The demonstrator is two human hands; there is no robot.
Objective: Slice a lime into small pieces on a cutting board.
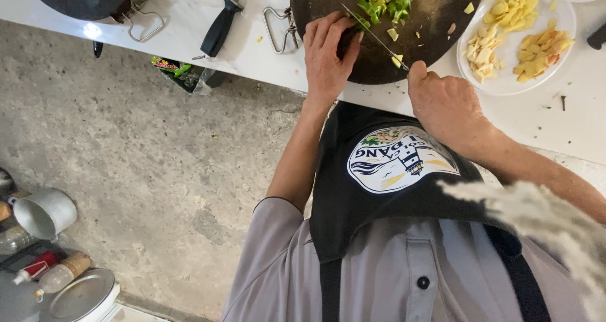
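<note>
Left hand: the left hand [326, 55] presses curled fingers on the green vegetable [385, 0] at the near part of the round dark chopping board [435, 19].
Right hand: the right hand [445, 104] is clenched around the handle of the knife [375, 36], blade slanting across the board towards the left fingers.
Risk, fingers: the blade lies just beside the left fingertips; a slip on a wet piece could nick them.
Risk, board: it overhangs the desk [189, 38] edge, so hard pressure might tip it.
Risk, pieces: loose bits could roll off to the floor.
Plate: white plate [505, 82] of pale yellow slices, right of the board.
Package: crumpled green and red wrapper [170, 66] under the desk edge.
Badge: oval white, blue and yellow patch [398, 161] on the dark apron.
Bottle: red-capped bottle [38, 265] by the floor, lower left.
</note>
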